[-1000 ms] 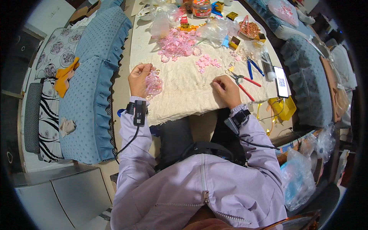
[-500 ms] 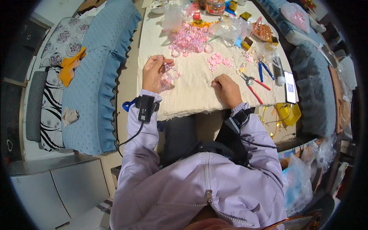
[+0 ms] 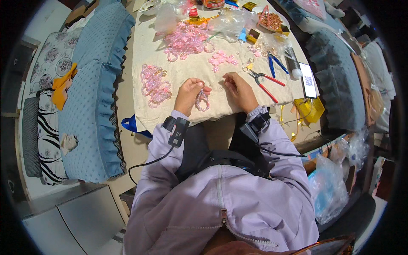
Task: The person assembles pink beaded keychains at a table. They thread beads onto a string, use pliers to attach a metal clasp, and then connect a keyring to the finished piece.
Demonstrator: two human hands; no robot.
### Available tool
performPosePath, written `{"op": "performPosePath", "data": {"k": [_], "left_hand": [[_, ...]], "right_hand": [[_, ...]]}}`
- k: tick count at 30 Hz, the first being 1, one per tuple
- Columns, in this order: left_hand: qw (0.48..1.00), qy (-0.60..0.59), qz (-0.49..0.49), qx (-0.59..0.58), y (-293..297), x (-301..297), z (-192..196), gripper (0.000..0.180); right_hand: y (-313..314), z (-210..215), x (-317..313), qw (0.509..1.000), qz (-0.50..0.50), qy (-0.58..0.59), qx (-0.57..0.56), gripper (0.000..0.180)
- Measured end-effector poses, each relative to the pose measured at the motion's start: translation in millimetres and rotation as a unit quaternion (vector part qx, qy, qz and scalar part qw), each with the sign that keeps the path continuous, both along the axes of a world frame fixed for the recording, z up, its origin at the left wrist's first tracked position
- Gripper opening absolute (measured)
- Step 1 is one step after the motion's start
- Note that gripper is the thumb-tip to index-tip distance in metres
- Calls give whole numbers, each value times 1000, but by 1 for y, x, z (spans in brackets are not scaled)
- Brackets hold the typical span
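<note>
A pink bead loop [image 3: 202, 100] is hanging from the left hand [image 3: 189, 95], pinched between its fingers just above the cloth [image 3: 191, 72]. A second ago that hand was lying out to the left over a pink cluster with nothing lifted; it is now sitting near the middle of the cloth with the loop raised. The cluster it was over, a pile of finished loops [image 3: 154, 85], is now lying apart to the left, so one piece appears to have been picked out for work. The right hand [image 3: 239, 90] is resting on the cloth beside the loop, fingers curled toward it; whether it is pinching a bead or thread I cannot tell. The two hands are standing much closer together than before, which suggests the fine work on this loop is starting. Red pliers [image 3: 263, 81] and blue pliers [image 3: 277, 63] are lying untouched to the right, near a phone [image 3: 308, 80]. A larger bead heap [image 3: 187, 39] is sitting farther up the cloth.
</note>
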State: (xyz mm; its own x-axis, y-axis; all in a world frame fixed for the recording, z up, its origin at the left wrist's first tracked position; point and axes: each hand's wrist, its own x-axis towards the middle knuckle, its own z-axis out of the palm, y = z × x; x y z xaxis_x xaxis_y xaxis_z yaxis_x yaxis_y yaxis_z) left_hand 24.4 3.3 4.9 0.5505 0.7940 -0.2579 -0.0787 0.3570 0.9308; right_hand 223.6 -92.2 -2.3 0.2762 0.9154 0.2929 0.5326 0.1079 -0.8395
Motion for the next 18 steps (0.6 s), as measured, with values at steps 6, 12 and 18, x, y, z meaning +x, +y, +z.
{"op": "performPosePath", "data": {"k": [6,12,18], "left_hand": [[993,58,71,67,-3,0,-9,16],[984,112,82,109,-7,2,-17,20],[984,101,68,131,-11,0,-22,18]], "right_hand": [[-5,-7,5,999,-17,-30,25,15],[-2,3,-9,987,-24,-156,26,11],[12,14,-22,994,-15,-107,-13,11]]}}
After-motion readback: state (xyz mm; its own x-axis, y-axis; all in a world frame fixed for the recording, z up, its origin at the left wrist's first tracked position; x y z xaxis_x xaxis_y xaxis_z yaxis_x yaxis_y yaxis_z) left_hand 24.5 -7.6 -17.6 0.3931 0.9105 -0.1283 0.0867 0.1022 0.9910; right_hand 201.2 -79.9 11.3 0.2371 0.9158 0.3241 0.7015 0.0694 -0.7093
